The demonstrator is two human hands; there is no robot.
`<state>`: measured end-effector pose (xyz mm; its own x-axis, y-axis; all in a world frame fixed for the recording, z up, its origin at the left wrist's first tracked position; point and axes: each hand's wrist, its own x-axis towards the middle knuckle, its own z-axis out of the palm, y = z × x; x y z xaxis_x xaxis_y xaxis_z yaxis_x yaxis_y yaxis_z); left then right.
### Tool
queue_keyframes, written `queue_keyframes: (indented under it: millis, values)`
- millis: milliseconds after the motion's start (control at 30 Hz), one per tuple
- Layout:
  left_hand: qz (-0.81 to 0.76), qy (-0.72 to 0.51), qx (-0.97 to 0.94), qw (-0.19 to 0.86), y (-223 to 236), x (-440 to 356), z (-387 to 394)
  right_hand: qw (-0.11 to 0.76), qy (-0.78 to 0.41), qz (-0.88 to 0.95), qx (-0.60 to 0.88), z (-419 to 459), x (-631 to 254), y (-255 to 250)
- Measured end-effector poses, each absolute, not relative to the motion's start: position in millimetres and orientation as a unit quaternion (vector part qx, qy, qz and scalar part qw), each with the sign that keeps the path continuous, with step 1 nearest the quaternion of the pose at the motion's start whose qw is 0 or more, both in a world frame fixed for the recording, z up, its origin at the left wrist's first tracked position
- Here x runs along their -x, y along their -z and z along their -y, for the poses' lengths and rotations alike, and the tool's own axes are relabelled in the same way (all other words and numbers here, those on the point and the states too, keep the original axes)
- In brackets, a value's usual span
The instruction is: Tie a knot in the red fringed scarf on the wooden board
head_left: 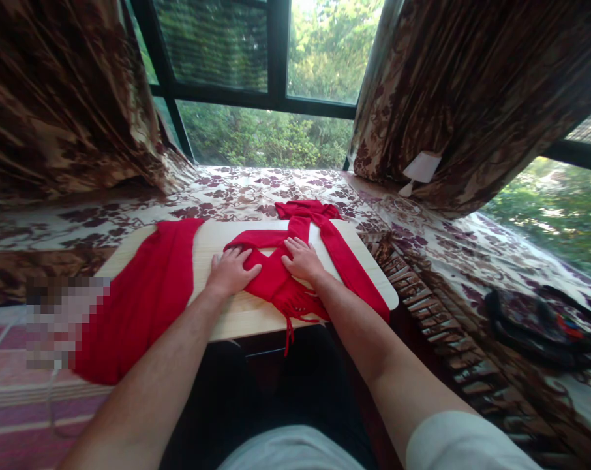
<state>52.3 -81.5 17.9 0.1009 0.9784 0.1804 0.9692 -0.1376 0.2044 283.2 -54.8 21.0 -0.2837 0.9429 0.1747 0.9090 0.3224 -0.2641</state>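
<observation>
Brown patterned curtains [65,98] hang at upper left, with a second curtain [476,98] at upper right. Between them stands a dark-framed window [276,91], full of green trees. A floral cloth [237,192] covers the ledge beneath it. A white tag [420,168] sits against the right curtain, and a dark bag [545,326] lies at right.

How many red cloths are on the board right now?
2: a red scarf under both hands at the middle, and a red cloth draped over the board's left end. Others may be hidden.
</observation>
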Motion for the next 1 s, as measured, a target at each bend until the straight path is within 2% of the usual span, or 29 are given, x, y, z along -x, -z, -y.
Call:
queue_keyframes:
  millis: [200, 333, 467, 600, 800, 900, 1000]
  values:
    - [-0.652, -0.136, -0.745, 0.023, -18, -52, 82, 0.12, -0.083, 0.797, 0.586, 52, -284, -25]
    - [-0.631, -0.203, -0.749, 0.003, -20, -51, 87, 0.113, -0.069, 0.806, 0.577, 54, -283, -27]
    - [-0.534, -0.306, -0.788, 0.014, -22, -47, 93, 0.11, -0.049, 0.813, 0.57, 60, -275, -26]
    - [-0.426, -0.345, -0.834, 0.063, -21, -42, 92, 0.123, -0.029, 0.823, 0.554, 68, -259, -24]
    - [-0.407, -0.276, -0.865, 0.101, -16, -41, 87, 0.176, -0.026, 0.833, 0.524, 46, -256, -30]
    - [-0.436, -0.228, -0.864, 0.104, -18, -43, 88, 0.218, -0.012, 0.798, 0.562, 16, -268, -35]
    - [-0.452, -0.197, -0.863, 0.107, -22, -44, 90, 0.183, -0.027, 0.788, 0.587, -16, -283, -38]
